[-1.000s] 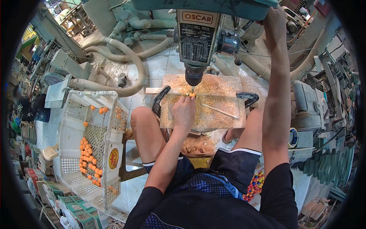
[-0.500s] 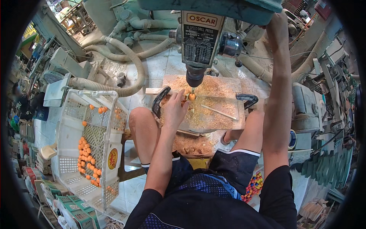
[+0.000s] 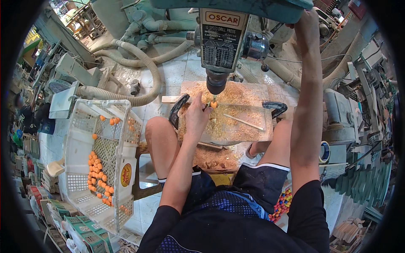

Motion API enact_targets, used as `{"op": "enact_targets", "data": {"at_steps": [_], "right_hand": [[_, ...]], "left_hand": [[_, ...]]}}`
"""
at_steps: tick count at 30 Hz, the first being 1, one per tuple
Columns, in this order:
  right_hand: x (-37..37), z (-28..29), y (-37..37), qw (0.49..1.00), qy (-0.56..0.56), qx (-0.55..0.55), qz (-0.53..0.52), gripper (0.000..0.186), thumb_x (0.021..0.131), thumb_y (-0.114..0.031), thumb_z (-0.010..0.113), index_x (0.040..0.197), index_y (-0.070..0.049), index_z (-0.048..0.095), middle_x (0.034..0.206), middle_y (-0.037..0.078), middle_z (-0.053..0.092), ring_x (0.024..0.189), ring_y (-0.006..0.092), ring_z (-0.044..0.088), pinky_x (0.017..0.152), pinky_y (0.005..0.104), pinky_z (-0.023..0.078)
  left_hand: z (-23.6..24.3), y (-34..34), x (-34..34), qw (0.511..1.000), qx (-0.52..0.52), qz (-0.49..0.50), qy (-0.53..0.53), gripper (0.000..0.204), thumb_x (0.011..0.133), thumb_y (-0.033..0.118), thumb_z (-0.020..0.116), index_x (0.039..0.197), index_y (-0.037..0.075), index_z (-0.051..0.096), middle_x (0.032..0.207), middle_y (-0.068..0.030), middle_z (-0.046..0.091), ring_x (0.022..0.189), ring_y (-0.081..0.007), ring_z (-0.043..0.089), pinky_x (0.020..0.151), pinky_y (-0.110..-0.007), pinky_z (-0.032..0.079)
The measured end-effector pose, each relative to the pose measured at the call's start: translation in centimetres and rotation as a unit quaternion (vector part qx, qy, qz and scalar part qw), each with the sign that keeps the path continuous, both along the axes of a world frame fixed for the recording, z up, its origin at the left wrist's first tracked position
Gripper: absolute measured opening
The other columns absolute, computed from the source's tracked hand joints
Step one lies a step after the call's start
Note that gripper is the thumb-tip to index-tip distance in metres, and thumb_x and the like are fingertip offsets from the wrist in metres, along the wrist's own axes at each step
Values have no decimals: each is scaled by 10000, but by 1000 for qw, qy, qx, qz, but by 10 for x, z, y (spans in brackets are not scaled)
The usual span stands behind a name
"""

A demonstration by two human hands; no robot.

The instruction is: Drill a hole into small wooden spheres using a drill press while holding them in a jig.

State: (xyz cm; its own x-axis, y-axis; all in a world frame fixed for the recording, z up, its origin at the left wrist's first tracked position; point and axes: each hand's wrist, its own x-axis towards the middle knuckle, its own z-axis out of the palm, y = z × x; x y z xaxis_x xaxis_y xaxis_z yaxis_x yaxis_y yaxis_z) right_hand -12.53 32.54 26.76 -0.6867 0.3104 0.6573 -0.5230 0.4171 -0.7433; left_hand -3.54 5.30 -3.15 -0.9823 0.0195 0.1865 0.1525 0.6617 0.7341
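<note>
Beside the orange piece [image 3: 214,104], left hand [image 3: 197,113] points forward; right hand [image 3: 307,22] high.

One drill press [image 3: 220,42], two hands [image 3: 196,117] [image 3: 307,24], two black clamps [image 3: 175,112] [image 3: 276,109], one white crate [image 3: 79,159].

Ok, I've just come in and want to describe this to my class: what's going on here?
A person sits at a drill press. Their left hand is at a small orange piece below the chuck, on a board strewn with shavings. Whether the fingertips touch the piece is unclear. The right hand is raised beside the machine's head; what it grips is hidden. More orange pieces lie in a white crate on the left.
</note>
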Motion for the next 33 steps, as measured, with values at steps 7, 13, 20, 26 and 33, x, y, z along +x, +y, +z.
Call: {"op": "enact_targets", "data": {"at_steps": [7,13,20,26,33], "right_hand": [[-1,1,-1,999,-1,-39,20,265,1052,-265,537,1024,-34,662,738,11,607,607,87,568,522,256,441],[-2,0,1,998,-7,-47,28,257,1043,-250,546,1033,-28,674,762,12,624,622,86,572,532,256,443],[-5,0,5,998,-11,-60,31,250,1034,-233,557,1043,-21,689,790,13,645,640,84,576,544,254,445],[-12,-4,13,996,-16,-82,44,245,1025,-218,567,1053,-15,702,813,14,662,655,83,579,554,254,448],[-29,-4,40,986,-22,-144,80,242,1015,-201,578,1063,-8,716,841,15,683,672,81,584,566,253,450]], "left_hand": [[-1,-11,-7,998,51,-46,5,808,767,95,821,1497,15,483,845,-136,648,768,-308,668,703,-431,548],[10,-18,-4,994,-73,-40,74,605,741,165,865,1300,51,665,1014,-98,679,884,-271,677,788,-385,536],[3,-14,-16,982,-94,-96,129,516,739,230,865,1202,60,713,1234,-77,689,1248,-256,579,1032,-427,410],[0,-19,-22,983,-85,-131,99,495,755,228,849,1194,44,713,1263,-86,693,1234,-258,608,1036,-419,393],[9,-12,-16,987,-93,-103,81,490,774,245,842,1198,34,715,1242,-91,702,1180,-269,639,1020,-398,387]]}}
